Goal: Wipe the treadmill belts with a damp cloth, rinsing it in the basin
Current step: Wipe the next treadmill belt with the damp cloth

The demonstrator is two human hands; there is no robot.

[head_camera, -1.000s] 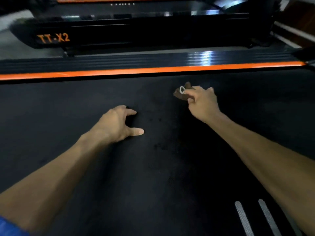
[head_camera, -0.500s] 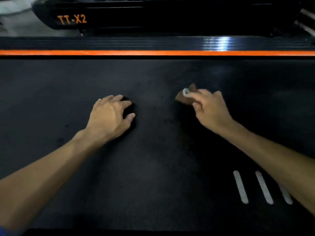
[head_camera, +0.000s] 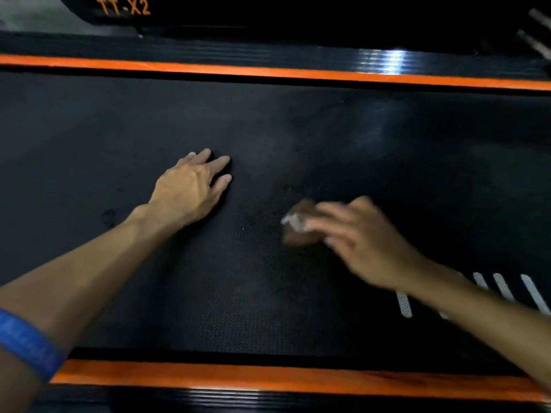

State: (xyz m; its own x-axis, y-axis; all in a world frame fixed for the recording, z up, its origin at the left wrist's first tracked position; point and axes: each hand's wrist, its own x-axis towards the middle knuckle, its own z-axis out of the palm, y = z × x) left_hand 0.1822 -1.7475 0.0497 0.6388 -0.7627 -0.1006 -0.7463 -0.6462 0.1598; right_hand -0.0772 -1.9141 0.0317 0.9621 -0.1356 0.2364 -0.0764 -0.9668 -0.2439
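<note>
The wide black textured treadmill belt fills the space in front of the person, running between a bright orange side stripe on the far rail and another orange stripe on the near rail; the left hand lies palm down on the belt with its fingers straight and slightly spread, holding nothing, its forearm reaching in from the lower left with a blue band around it near the elbow; the right hand is blurred, but its fingers curl over a small brown cloth with a pale patch on it, which it grips against the belt just right of centre, well apart from the left hand; a few short white ribbed stripes mark the belt beside the right forearm, partly hidden by it; beyond the far rail, which catches a white glare, stands a second black machine with the orange lettering "TT-X2" on its side; a strip of grey floor shows at the top left corner.
</note>
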